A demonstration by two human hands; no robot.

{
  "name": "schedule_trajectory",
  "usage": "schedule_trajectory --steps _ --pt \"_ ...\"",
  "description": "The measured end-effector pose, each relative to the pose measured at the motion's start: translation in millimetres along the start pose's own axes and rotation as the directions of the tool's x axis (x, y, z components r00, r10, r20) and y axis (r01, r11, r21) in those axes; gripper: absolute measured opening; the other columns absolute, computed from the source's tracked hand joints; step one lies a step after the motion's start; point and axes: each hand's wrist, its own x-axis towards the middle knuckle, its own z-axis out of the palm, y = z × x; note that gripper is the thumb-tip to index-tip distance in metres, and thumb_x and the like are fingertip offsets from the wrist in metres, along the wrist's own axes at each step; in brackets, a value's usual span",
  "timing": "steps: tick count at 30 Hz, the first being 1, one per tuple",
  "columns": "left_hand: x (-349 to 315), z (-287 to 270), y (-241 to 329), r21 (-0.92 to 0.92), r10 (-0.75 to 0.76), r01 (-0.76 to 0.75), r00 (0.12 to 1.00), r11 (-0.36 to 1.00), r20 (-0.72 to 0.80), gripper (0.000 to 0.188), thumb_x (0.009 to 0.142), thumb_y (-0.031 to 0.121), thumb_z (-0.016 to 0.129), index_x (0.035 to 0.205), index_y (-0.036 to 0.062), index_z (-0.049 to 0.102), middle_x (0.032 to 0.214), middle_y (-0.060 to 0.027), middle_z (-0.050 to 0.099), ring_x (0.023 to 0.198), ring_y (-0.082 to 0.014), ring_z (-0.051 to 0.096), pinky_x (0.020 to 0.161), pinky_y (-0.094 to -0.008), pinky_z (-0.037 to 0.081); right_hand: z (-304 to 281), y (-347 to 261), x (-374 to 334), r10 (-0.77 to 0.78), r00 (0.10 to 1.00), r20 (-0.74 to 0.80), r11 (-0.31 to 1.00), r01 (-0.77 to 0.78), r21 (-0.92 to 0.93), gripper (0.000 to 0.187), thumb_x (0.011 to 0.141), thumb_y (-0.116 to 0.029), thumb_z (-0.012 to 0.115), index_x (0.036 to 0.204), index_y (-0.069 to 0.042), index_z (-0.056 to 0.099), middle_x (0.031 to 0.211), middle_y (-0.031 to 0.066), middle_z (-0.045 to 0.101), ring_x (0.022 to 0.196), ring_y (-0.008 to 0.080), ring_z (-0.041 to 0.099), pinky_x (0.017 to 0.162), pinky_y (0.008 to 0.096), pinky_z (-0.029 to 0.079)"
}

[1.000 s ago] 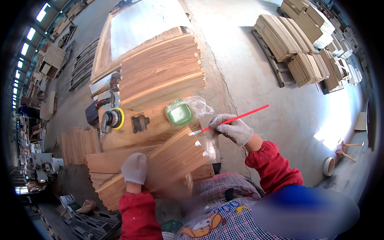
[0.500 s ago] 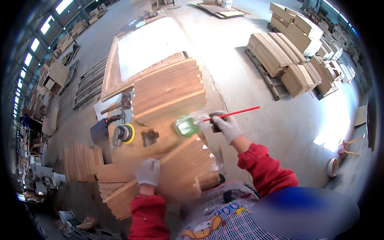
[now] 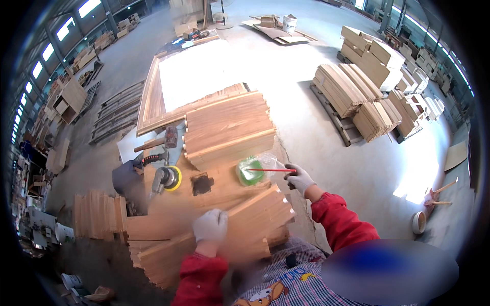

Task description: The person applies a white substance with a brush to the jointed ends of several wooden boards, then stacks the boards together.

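My gloved right hand (image 3: pixel 299 178) grips a thin, light red stick (image 3: pixel 269 170) by its near end over the green tub (image 3: pixel 250 172), while my left hand's (image 3: pixel 210 226) fingers press flat on stiff wooden boards (image 3: pixel 245 214).

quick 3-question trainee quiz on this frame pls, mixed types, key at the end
1. True or false: the right hand holds a thin red stick whose far end lies over the green container.
2. What does the left hand rest on? A) the sander B) a stack of wood boards C) the hammer
3. Fill in: the sander has a ___ disc.

Key
1. True.
2. B. The gloved hand lies on the near board stack; the sander and the hammer lie farther off to the left.
3. Yellow.
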Motion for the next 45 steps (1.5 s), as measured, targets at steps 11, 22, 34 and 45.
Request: schedule_trajectory --steps 11,22,34,45 --pt "177.4 -47.1 -22.3 0.001 0.094 -0.096 0.973 0.995 -0.209 0.041 0.087 0.033 0.059 0.116 0.0048 0.059 0.116 -0.0185 0.061 0.106 -0.0336 0.059 0.091 -0.0399 0.047 -27.4 -99.6 140.4 -0.513 0.857 0.045 0.740 0.469 -0.482 0.050 0.087 -0.021 0.058 0.130 0.003 0.048 0.108 0.0182 0.065 0.095 0.0287 0.063 0.084 0.0347 0.049" --pt "328.6 -18.5 -89.7 -0.525 -0.291 0.173 0.945 0.834 -0.152 0.046 0.089 0.016 0.062 0.130 -0.0017 0.051 0.118 -0.0144 0.063 0.102 -0.0203 0.060 0.091 -0.0316 0.045 43.1 -139.6 225.8 -0.582 0.813 -0.032 0.697 0.478 -0.535 0.052 0.087 -0.034 0.056 0.127 0.000 0.051 0.117 0.0243 0.060 0.109 0.0394 0.057 0.093 0.0420 0.045" --pt "242.3 -21.5 -104.2 -0.693 -0.484 0.305 0.872 0.653 -0.073 0.038 0.084 0.016 0.066 0.116 -0.0008 0.054 0.104 -0.0102 0.063 0.091 -0.0170 0.060 0.081 -0.0311 0.047 39.9 -108.8 134.3 -0.615 0.788 -0.031 0.701 0.529 -0.478 0.054 0.084 -0.025 0.065 0.126 0.004 0.050 0.109 0.0205 0.062 0.097 0.0322 0.063 0.088 0.0372 0.048" --pt "222.4 -23.1 -97.0 -0.663 -0.420 0.244 0.900 0.707 -0.116 0.042 0.084 0.013 0.067 0.121 -0.0028 0.054 0.105 -0.0123 0.066 0.093 -0.0174 0.062 0.082 -0.0307 0.049 52.2 -131.3 128.1 -0.460 0.887 -0.049 0.871 0.440 -0.218 0.056 0.082 -0.008 0.063 0.132 0.008 0.043 0.106 0.0180 0.061 0.086 0.0183 0.062 0.078 0.0295 0.051"
